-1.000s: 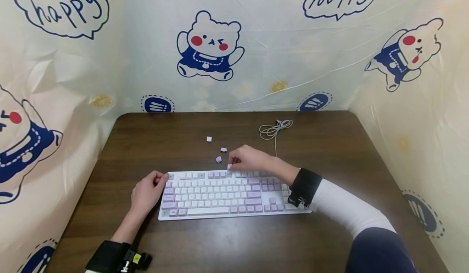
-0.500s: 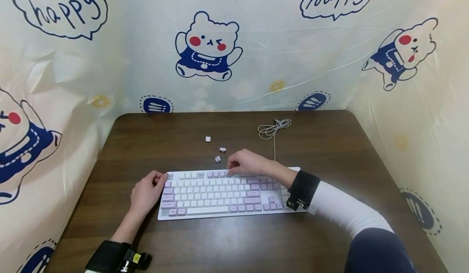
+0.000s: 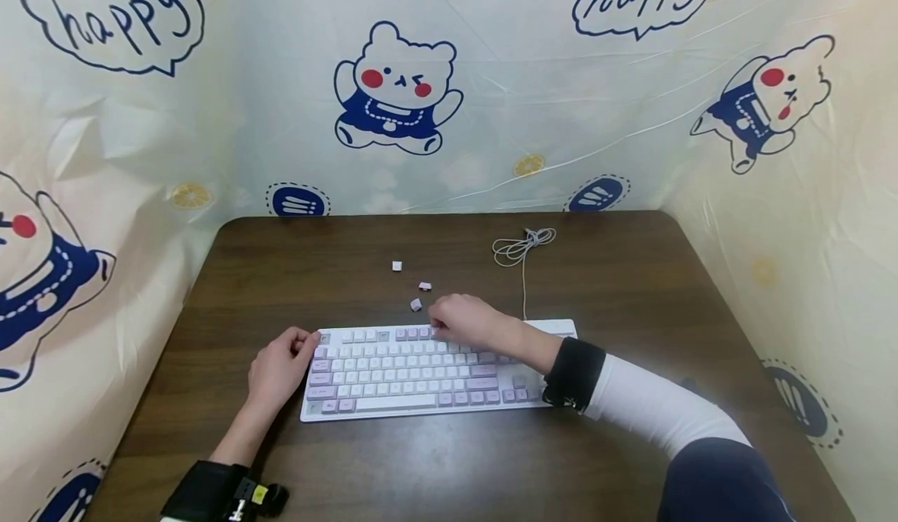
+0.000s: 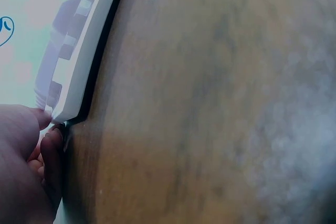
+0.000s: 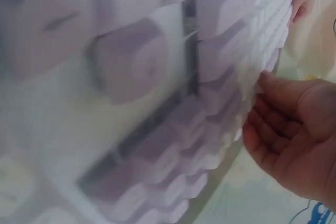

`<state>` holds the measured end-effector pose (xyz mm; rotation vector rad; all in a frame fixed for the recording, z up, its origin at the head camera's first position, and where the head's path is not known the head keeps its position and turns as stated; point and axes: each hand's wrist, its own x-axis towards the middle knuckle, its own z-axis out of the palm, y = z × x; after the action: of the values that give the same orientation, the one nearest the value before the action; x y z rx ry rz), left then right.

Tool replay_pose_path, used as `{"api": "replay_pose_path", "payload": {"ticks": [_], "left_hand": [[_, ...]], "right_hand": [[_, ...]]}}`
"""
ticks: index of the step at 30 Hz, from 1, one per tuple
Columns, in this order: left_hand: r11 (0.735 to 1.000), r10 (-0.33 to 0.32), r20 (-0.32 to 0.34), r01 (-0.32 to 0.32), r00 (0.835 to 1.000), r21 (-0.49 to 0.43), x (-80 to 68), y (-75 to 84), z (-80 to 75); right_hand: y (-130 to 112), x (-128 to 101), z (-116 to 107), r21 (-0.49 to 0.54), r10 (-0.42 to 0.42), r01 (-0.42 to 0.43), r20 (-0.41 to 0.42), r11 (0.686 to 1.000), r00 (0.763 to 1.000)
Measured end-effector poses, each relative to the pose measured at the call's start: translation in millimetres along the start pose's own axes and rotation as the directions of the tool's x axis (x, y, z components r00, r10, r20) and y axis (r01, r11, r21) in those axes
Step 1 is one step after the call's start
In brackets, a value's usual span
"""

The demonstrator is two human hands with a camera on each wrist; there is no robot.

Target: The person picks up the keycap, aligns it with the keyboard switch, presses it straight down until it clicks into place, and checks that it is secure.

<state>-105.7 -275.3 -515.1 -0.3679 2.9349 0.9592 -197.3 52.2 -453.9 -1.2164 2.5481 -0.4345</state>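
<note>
A white keyboard (image 3: 396, 402) with white and lilac keycaps lies on the brown table. My left hand (image 3: 279, 368) holds its far left corner, the thumb on the frame and the fingers below it in the left wrist view. At the keyboard's far edge, right of its middle, my right hand (image 3: 464, 319) has its fingertips on the top row. Thumb and index finger pinch a small keycap there, mostly hidden by the fingers. In the right wrist view the other fingers (image 5: 268, 135) curl beneath the thumb. Greyish gaps show among the top-row keys.
Behind the keyboard lie three loose keycaps: a white one (image 3: 397, 266), a second keycap (image 3: 425, 286) and a third keycap (image 3: 416, 305). The bundled keyboard cable (image 3: 524, 248) sits at the back right of the table (image 3: 449, 467). A printed curtain (image 3: 505, 117) surrounds the table.
My right hand has come down and slightly nearer, bringing the lilac keycap from above the far edge onto the top row. The left hand stays at the corner.
</note>
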Motion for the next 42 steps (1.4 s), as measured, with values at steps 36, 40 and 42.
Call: {"api": "replay_pose_path", "payload": {"ticks": [36,40,42], "left_hand": [[0.999,-0.02,0.018,0.02,1.0,-0.035,-1.2,0.9,-3.2],[0.999,-0.024,0.028,0.025,0.999,-0.038,-2.1,-0.2,-3.2],[0.999,-0.027,0.032,0.028,0.999,-0.037,-2.5,-0.8,-4.2]], "right_hand": [[4,-36,-5,-0.085,0.023,-0.044,-0.233,0.995,0.972],[28,-65,-11,0.047,0.195,-0.189,-0.269,0.981,0.943],[41,-80,-14,0.098,0.27,-0.253,-0.271,0.963,0.924]]}}
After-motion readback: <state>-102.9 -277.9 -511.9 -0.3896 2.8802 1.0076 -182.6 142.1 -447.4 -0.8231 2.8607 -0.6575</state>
